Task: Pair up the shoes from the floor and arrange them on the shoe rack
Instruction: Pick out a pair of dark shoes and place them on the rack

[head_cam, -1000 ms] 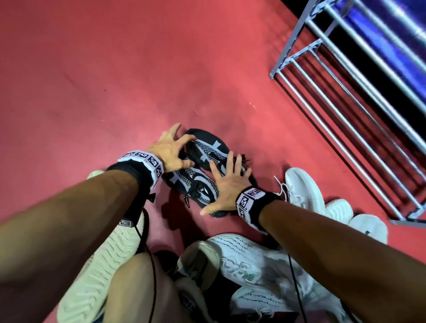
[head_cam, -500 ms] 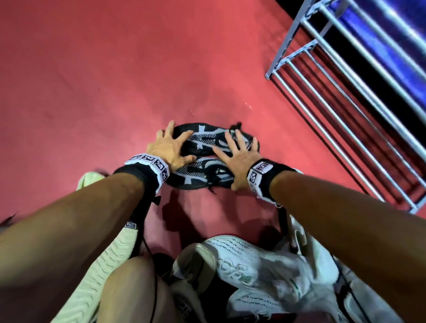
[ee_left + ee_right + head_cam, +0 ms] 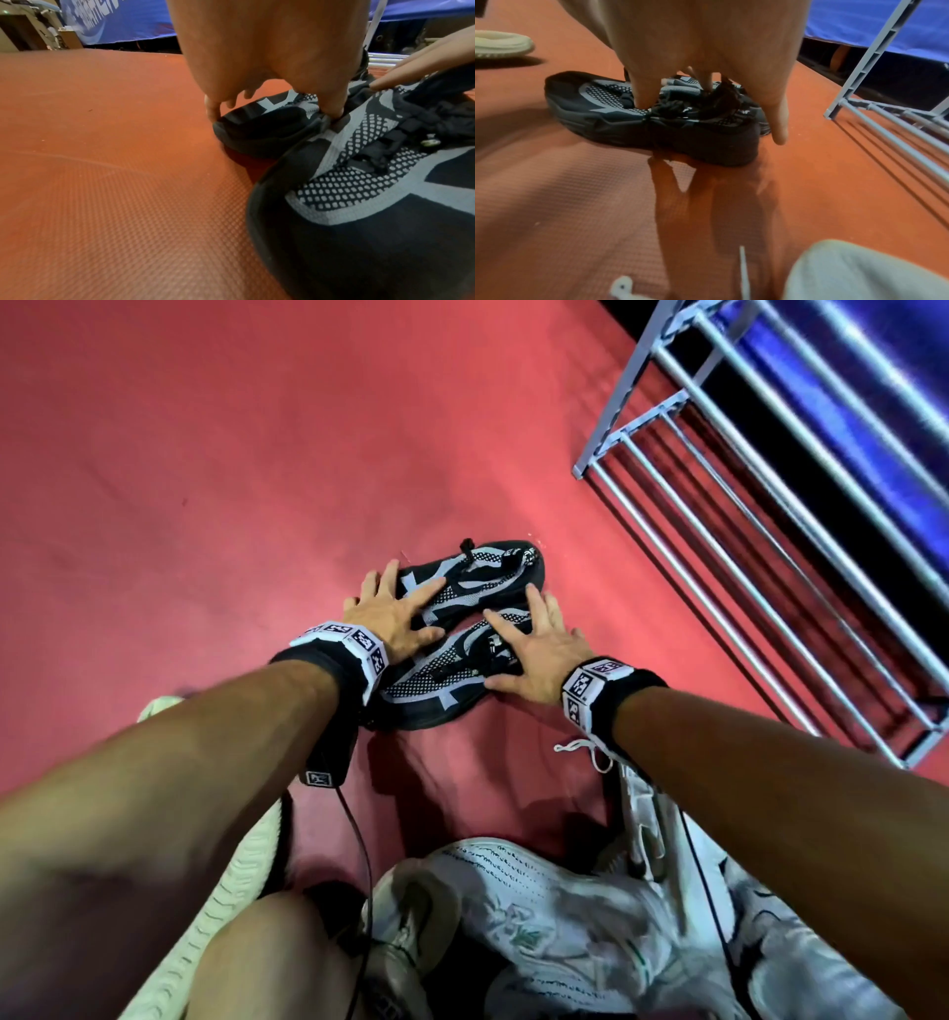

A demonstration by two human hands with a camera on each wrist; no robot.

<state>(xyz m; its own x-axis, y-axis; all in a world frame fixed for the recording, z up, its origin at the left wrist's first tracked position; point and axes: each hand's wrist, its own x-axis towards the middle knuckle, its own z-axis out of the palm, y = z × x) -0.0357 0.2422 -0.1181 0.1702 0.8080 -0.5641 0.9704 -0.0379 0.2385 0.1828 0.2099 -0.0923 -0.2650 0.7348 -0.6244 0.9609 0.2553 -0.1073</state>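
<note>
Two black-and-grey mesh shoes lie side by side on the red floor, toes toward me and heels toward the rack. My left hand (image 3: 390, 613) is spread over the toe of the far shoe (image 3: 477, 580). In the left wrist view its thumb and fingers (image 3: 270, 60) straddle that toe (image 3: 262, 125). My right hand (image 3: 539, 649) presses flat on the laces and collar of the near shoe (image 3: 436, 680). In the right wrist view its thumb (image 3: 641, 97) rests on the laces of the near shoe (image 3: 654, 130). The grey metal shoe rack (image 3: 624, 395) stands at the upper right.
Several white sneakers (image 3: 539, 891) lie in a heap close to my legs, one (image 3: 642, 803) with a loose lace under my right forearm. A cream knit shoe (image 3: 221, 891) lies under my left arm. A blue banner (image 3: 873, 377) hangs behind the rack. Red floor stretches to the left.
Both hands have swung the black pair round on the floor, heels going from the lower right to the upper right, toward the rack. The two shoes now lie closer to parallel.
</note>
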